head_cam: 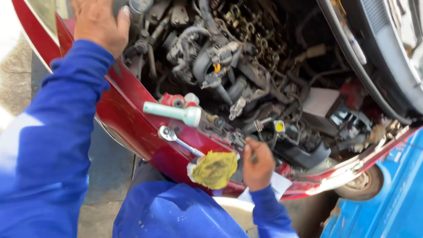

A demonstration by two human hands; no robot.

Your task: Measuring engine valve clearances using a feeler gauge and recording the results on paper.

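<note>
A red car's open engine bay (246,75) is filling the view. The left hand (99,24) is resting on the bay's far edge, fingers loosely curled, holding nothing. The right hand (257,163) is closing around a small tool at the front edge. Beside it are lying a stained yellow rag (214,169), a ratchet wrench (178,139) and a pale green flashlight (172,112).

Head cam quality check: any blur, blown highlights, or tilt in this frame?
Head view: tilted hard, the red car body edge runs diagonally; blown-out white at the top-left corner; soft motion blur throughout, worst on the blue left sleeve; the pale green torch and chrome ratchet wrench stay readable.
</note>
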